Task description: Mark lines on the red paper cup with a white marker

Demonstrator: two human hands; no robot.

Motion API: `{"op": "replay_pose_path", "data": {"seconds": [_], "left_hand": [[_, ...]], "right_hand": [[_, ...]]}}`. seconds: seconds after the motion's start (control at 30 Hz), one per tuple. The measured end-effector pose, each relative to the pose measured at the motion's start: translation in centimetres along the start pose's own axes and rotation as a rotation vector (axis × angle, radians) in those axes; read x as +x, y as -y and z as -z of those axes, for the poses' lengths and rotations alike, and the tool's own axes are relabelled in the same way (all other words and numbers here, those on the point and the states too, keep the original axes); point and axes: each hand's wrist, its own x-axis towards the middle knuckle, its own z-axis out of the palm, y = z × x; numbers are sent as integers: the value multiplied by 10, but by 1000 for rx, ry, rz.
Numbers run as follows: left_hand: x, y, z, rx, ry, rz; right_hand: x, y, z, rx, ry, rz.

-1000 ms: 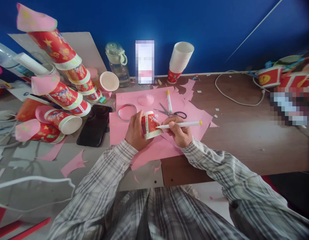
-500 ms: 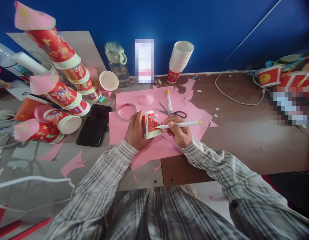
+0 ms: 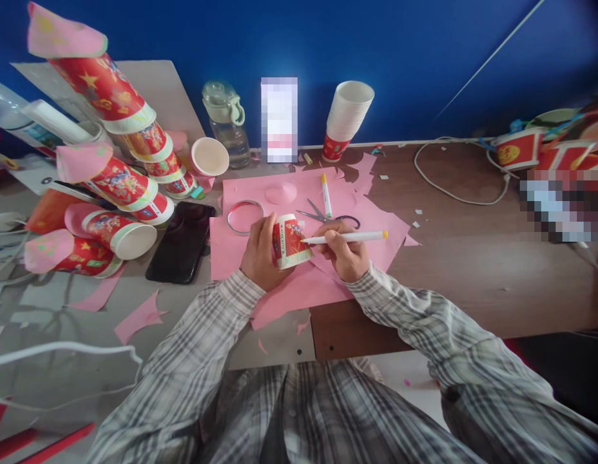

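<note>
My left hand [image 3: 264,256] is wrapped round a red paper cup [image 3: 290,240], tilted over pink paper [image 3: 299,293]. My right hand [image 3: 343,252] pinches a white marker [image 3: 361,236] with a yellow end, its tip at the cup's printed side. Just beyond my hands are scissors [image 3: 319,214], partly hidden by my right hand, a second marker [image 3: 326,195], a ring of tape [image 3: 245,216] and a small pink paper cone [image 3: 281,193].
Decorated cup stacks [image 3: 106,90] with pink cone tops and a black phone [image 3: 180,243] are at the left. Along the wall are a bottle [image 3: 231,132], a lit screen [image 3: 279,119] and nested cups [image 3: 350,109]. A white cable [image 3: 453,198] and red cups [image 3: 519,149] are at the right.
The marker tip has shifted slightly up along the cup's side, and my right hand has moved a little with it. My left hand keeps its grip on the cup.
</note>
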Motion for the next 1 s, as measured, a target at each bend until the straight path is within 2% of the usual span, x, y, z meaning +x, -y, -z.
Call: {"op": "replay_pose_path", "data": {"seconds": [0.4, 0.6, 0.67, 0.8, 0.9, 1.0], "left_hand": [[-2, 3, -1, 1, -6, 27], [-1, 2, 1, -14, 21, 39], [0, 2, 1, -16, 20, 40], [1, 1, 1, -16, 12, 31], [1, 1, 0, 3, 7, 47], [0, 2, -1, 0, 2, 39]], "right_hand": [[-8, 3, -1, 27, 88, 17], [0, 4, -1, 80, -35, 95], [2, 4, -1, 43, -56, 87], [0, 1, -1, -53, -20, 82], [-5, 1, -2, -146, 46, 121], [-8, 3, -4, -194, 54, 186]]}}
